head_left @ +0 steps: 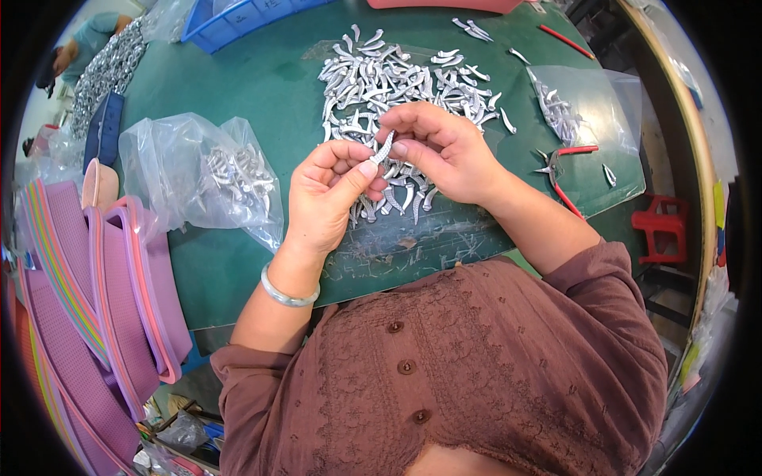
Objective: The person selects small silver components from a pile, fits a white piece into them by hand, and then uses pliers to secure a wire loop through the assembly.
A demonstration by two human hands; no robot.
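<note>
Over the near part of the pile, my left hand [324,184] pinches a small curved silver metal piece [384,150] between thumb and fingers. My right hand [451,155] curls around the upper end of the same piece, its thumb and fingertips against it. The piece is tilted upright, with a ridged or scaly surface. Beneath and beyond both hands spreads a heap of similar silver pieces [381,83] on the green table [266,87]. Part of the heap is hidden by my hands.
Left stands a clear plastic bag of silver pieces [238,173], beside purple baskets [151,285]. At the right lie another bag [559,111], red-handled pliers [556,168] and a red stick-like tool [566,41]. A blue tray [246,22] and pink tray [444,5] line the far edge.
</note>
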